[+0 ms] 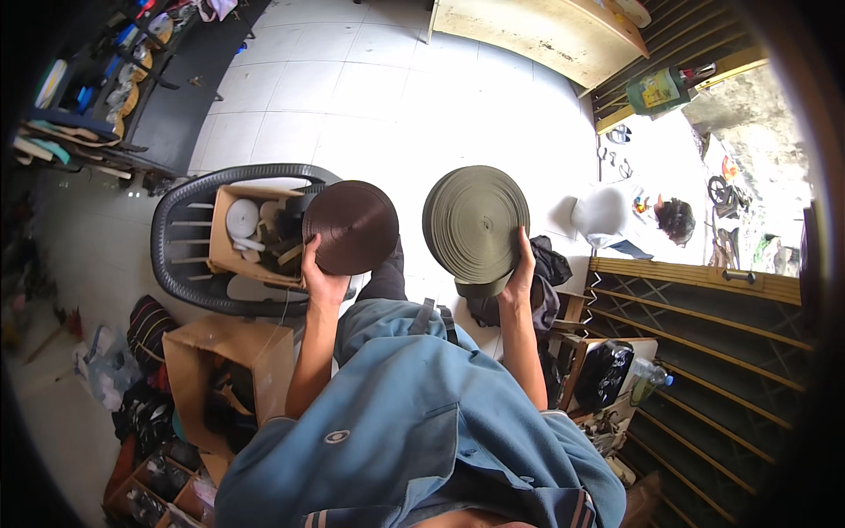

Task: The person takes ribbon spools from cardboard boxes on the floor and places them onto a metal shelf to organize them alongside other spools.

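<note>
Here the left hand (322,280) is closed around the lower edge of a flat round roll of dark brown woven strap (352,227), fingers behind and thumb at the front, holding it upright with its broad face turned up toward the head. The right hand (519,268) grips the lower right edge of a larger round roll of olive-green woven strap (476,223) in the same way, fingers curled over its rim. The two rolls sit side by side at about the same height, near each other but not touching, each held out above the person's knees.

The brown roll is tightly wound, smooth-faced, with a faint sheen. The green one is wider, its coils showing as fine rings, and a loose end of strap hangs at its bottom edge.

Both forearms rise from a blue-grey short-sleeved shirt (414,422). Just behind the brown roll stands a dark plastic chair (180,238) carrying an open cardboard box (224,251) with pale rolls and oddments inside. Lower left is another open cardboard box (229,343). Beneath everything lies a white tiled floor (352,88). To the right runs a wooden lattice rack (704,352).
</note>
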Available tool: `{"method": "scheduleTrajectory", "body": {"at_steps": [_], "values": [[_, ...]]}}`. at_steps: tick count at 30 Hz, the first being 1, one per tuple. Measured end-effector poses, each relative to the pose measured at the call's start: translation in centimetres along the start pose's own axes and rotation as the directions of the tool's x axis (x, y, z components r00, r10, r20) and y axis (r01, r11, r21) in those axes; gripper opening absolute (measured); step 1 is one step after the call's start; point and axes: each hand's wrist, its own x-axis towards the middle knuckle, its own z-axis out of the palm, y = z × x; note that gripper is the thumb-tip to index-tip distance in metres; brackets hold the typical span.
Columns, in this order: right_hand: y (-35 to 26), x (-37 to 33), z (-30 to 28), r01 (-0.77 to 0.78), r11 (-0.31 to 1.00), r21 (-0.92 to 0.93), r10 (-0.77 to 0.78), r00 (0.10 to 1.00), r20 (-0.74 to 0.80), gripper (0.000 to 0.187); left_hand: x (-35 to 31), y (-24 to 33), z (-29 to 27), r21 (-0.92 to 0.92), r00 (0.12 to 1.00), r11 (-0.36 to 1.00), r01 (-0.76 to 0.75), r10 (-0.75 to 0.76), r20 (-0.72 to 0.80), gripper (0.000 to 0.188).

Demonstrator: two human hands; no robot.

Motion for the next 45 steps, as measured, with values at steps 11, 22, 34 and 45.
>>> {"method": "scheduleTrajectory", "body": {"at_steps": [11,22,34,45], "values": [[-2.6,17.6,8.0,0.066,0.996,-0.057,-0.069,0.996,-0.053,0.032,19.4,5.1,10.1,-0.109,0.981,0.985,0.133,-0.115,0.159,0.051],[-1.8,37.9,18.9,-0.021,0.999,0.035,0.020,1.000,0.010,0.027,36.5,10.8,18.1,-0.034,0.999,0.999,-0.015,0.016,0.035,0.043],[-2.1,64.1,38.9,-0.392,0.882,-0.263,0.460,0.838,0.293,0.045,51.3,16.9,23.4,-0.165,0.900,0.886,-0.434,0.416,-0.134,0.055],[9.8,78.1,57.0,-0.381,0.851,-0.361,0.514,0.743,0.428,0.046,62.6,30.6,25.5,-0.357,0.847,0.769,-0.530,0.494,-0.195,0.061]]}}
